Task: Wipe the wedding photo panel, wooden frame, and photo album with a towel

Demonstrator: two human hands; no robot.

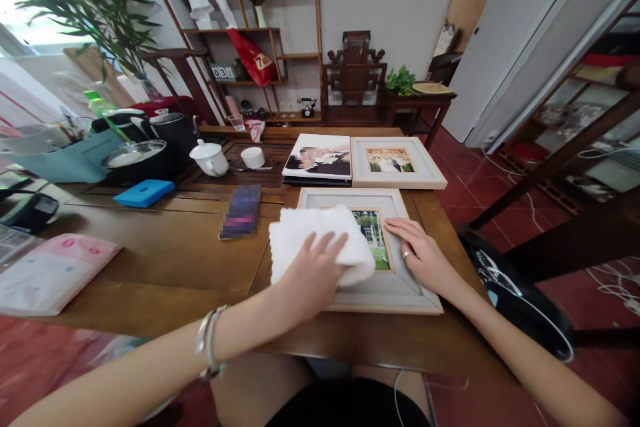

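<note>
My left hand (313,277), with bracelets on its wrist, presses a folded white towel (300,230) against a light wooden picture frame (425,300) lying flat on the table. Its fingers lie over the towel and the thumb side is tucked at the fold. The towel covers the left part of the photo (379,233) in the frame; greenery and a white structure show beyond it. My right hand (423,257), a ring on one finger, rests on the frame's right side with fingers stretched out and nothing held.
Behind lie a second framed photo (387,160) and a photo album (319,157). On the wooden table (200,267) are a phone (241,211), a blue block (145,193), a white lidded cup (210,159), a small cup (253,158) and a pink-white packet (55,273). A black bag (520,300) sits at right.
</note>
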